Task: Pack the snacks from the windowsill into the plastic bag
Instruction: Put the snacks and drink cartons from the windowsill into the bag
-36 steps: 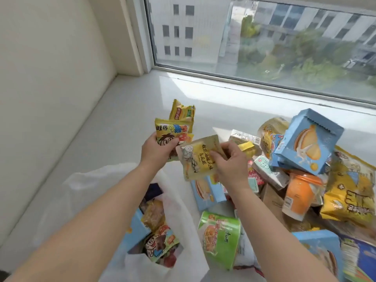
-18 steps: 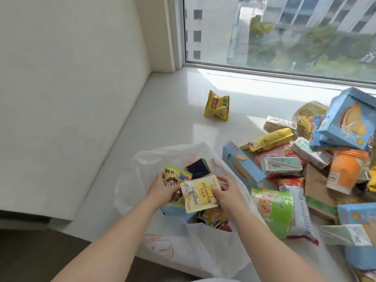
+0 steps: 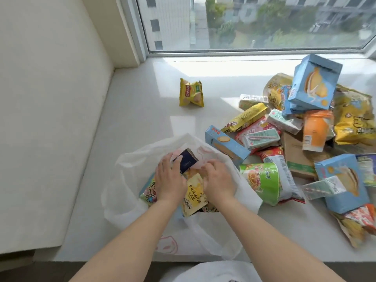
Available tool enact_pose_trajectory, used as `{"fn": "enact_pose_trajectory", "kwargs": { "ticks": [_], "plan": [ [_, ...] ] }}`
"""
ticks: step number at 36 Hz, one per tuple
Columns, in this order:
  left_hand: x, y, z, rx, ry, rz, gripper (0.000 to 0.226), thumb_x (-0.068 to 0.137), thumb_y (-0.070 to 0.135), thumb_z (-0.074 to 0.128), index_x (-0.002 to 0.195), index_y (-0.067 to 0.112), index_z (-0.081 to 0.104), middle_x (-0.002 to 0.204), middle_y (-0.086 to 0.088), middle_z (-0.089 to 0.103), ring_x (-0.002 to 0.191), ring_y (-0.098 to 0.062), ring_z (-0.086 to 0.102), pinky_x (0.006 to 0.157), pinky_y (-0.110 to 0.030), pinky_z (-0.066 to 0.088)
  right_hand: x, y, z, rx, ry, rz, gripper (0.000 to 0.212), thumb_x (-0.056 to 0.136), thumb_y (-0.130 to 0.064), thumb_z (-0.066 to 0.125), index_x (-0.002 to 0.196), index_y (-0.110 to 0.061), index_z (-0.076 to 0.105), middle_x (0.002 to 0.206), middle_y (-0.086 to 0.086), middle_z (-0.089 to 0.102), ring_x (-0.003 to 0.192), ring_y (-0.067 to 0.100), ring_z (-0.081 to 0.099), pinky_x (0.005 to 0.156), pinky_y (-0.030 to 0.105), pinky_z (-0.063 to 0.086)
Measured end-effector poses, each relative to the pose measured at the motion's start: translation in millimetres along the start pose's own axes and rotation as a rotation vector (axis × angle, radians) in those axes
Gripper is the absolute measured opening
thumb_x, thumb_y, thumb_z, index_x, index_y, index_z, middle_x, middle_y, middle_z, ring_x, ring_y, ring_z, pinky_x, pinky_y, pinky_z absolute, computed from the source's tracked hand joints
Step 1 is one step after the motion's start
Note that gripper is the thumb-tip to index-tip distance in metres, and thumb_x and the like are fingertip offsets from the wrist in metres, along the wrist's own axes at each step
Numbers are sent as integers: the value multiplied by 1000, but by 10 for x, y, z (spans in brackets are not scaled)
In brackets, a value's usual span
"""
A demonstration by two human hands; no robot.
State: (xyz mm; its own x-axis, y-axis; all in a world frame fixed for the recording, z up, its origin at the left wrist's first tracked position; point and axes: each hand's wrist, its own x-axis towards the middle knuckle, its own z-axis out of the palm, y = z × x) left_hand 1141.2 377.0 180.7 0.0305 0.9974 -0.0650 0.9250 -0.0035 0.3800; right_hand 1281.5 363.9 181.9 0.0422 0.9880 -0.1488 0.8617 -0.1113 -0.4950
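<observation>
1. White plastic bag (image 3: 130, 200), lower centre: thin, floppy; lift by its handles.
2. Yellow tea sachet (image 3: 193, 197), in the bag's mouth: light, crinkly, slick; hold by an edge.
3. Left hand (image 3: 169, 181), right hand (image 3: 218, 180): fingers flat, together, seemingly pressing packets down.
4. Snack pile (image 3: 295, 143), right: unpacked.

White plastic bag (image 3: 130, 202) with pink print — yellow chip packet (image 3: 191, 95), green cup (image 3: 259, 183), pale-blue boxes (image 3: 313, 86).

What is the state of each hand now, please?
Left hand: open, fingers resting on the dark navy packet inside the white plastic bag.
Right hand: fingers curled in the bag; cannot tell whether it grips anything.
</observation>
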Motion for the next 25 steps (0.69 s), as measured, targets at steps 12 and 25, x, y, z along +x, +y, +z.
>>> {"fn": "enact_pose_trajectory", "kwargs": {
  "ticks": [12,25],
  "plan": [
    [361,1227,167,-66,-33,352,51,84,7,55,132,21,45,143,-3,31,132,-23,29,110,-35,26,-53,749,-637,155,405,83,21,74,-6,53,89,-8,67,86,8,66,82,30,58,72,37,48],
    [829,2275,733,14,-235,266,48,88,19,54,136,19,44,143,-4,35,134,-22,29,112,-37,26,65,2124,-1220,177,151,353,22,88,-7,48,100,-13,65,103,2,63,101,22,49,85,32,40]
  ]
}}
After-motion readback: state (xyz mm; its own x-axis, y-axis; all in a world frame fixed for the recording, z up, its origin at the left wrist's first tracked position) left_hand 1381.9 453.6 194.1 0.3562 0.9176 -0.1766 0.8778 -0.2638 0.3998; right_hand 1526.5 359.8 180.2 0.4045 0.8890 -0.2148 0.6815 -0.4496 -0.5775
